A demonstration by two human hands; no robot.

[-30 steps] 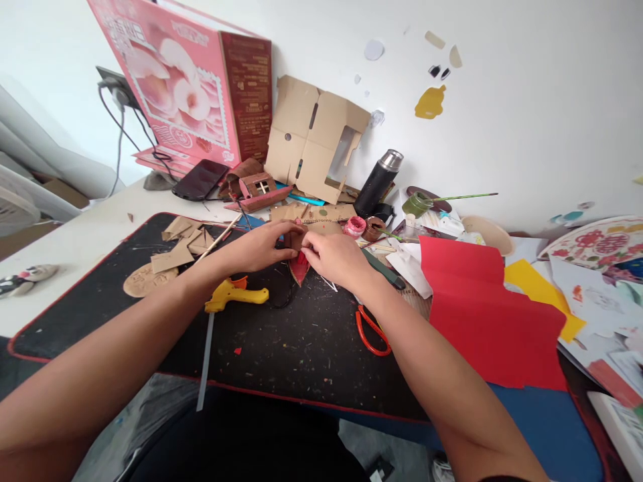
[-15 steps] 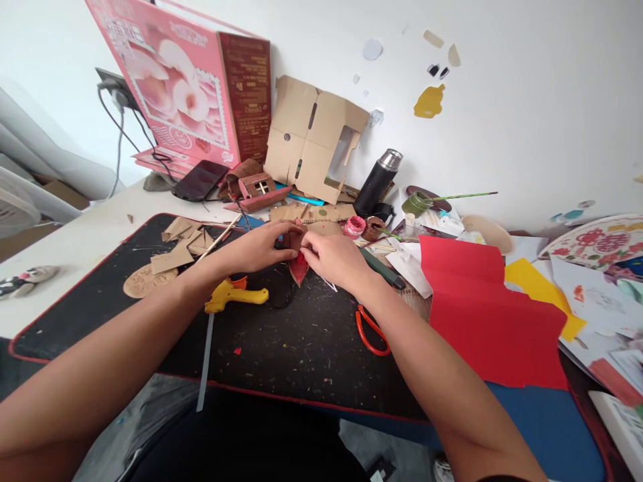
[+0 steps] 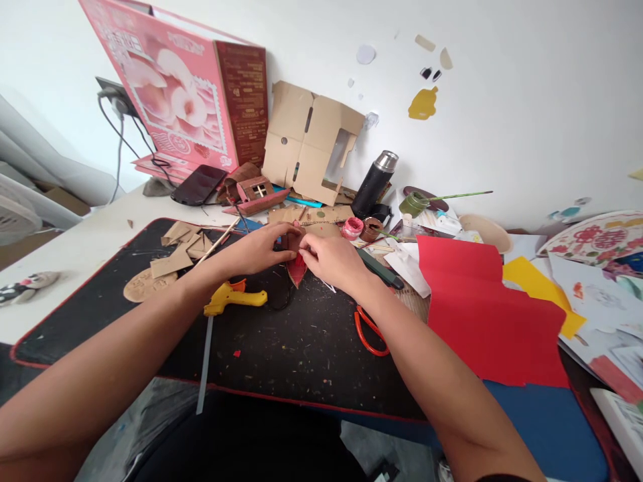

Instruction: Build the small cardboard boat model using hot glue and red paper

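Observation:
In the middle of the black mat, a small model boat (image 3: pixel 296 271) with a pointed red hull and brown upper part lies between my hands, mostly covered by them. My left hand (image 3: pixel 266 248) curls around its left side, thumb and fingers closed on it. Fingers of my right hand (image 3: pixel 329 258) pinch together at the boat's right side; whatever small piece they hold is hidden. A yellow hot glue gun (image 3: pixel 236 296) with a long glue stick (image 3: pixel 205 365) lies below my left wrist. Orange-handled scissors (image 3: pixel 370 333) rest partly under my right forearm.
Behind stand another brown model boat (image 3: pixel 258 193), a cut cardboard sheet (image 3: pixel 311 144), a black thermos (image 3: pixel 374 184) and open paint jars (image 3: pixel 352 228). Cardboard scraps (image 3: pixel 175 254) lie left. Red paper (image 3: pixel 487 308) covers the right side. A large pink box (image 3: pixel 175 87) leans at the back.
The view has shifted slightly. Both hands stay at the model boat in nearly the same grip; nothing else has visibly moved.

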